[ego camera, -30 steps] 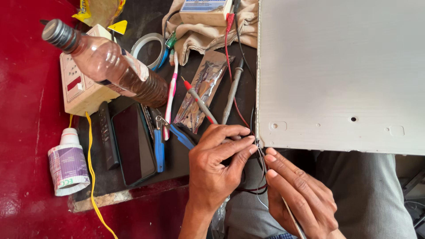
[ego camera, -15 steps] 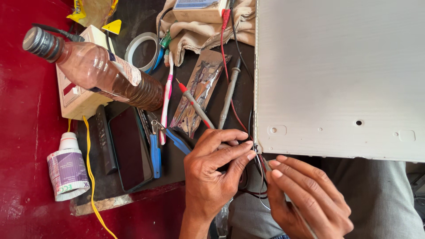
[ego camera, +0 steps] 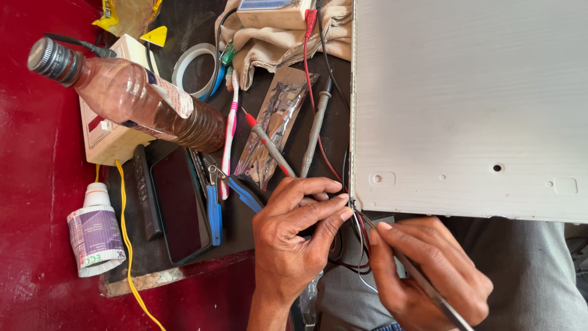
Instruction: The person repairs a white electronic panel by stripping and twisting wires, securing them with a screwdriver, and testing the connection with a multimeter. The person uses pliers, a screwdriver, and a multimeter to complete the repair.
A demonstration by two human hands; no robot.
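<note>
My left hand (ego camera: 294,239) pinches thin red and black wires (ego camera: 352,242) at the near left corner of a large white panel (ego camera: 471,104). My right hand (ego camera: 422,276) grips a slim metal tool (ego camera: 429,288) like a pen, its tip pointing at the same corner beside my left fingertips. What lies under the fingertips is hidden. Two meter probes (ego camera: 288,153) lie on the dark mat just beyond my left hand.
A brown plastic bottle (ego camera: 135,98) stands on a cream socket box (ego camera: 107,138). A dark phone (ego camera: 177,205), blue-handled pliers (ego camera: 214,202), a toothbrush (ego camera: 229,129), a tape roll (ego camera: 190,64), a foil packet (ego camera: 272,132), a cloth (ego camera: 275,46) and a small white bottle (ego camera: 95,236) lie about.
The view has shifted slightly, so the things on the mat sit a little higher in frame. My hands have stayed together at the panel corner, with the fingers barely moving.
</note>
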